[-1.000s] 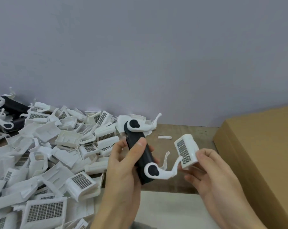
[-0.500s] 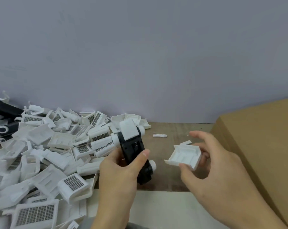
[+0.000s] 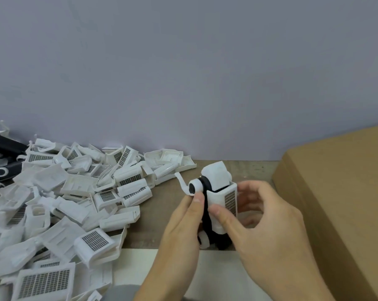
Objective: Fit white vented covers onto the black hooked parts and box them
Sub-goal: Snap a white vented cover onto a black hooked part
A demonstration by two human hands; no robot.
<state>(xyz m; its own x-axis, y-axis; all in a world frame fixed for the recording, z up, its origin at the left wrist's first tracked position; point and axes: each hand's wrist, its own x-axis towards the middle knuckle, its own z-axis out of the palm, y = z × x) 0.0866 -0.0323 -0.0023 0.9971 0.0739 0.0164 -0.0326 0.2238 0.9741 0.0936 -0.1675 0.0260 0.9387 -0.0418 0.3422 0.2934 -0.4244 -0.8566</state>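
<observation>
At lower centre, the left hand (image 3: 183,222) is pinching the black hooked part (image 3: 206,218); the right hand (image 3: 262,224), gripping the white vented cover (image 3: 224,205), should be pressing squarely until seated.

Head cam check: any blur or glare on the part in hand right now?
Head view: light is soft and even, no glare; right hand fingers are slightly motion-blurred behind the cover; the cover's mesh and the left hand read sharply; wide-angle bending shows at the edges.

Brown table (image 3: 162,205): heaped white covers (image 3: 79,192), cardboard box (image 3: 340,192), perhaps paper (image 3: 218,276).
</observation>
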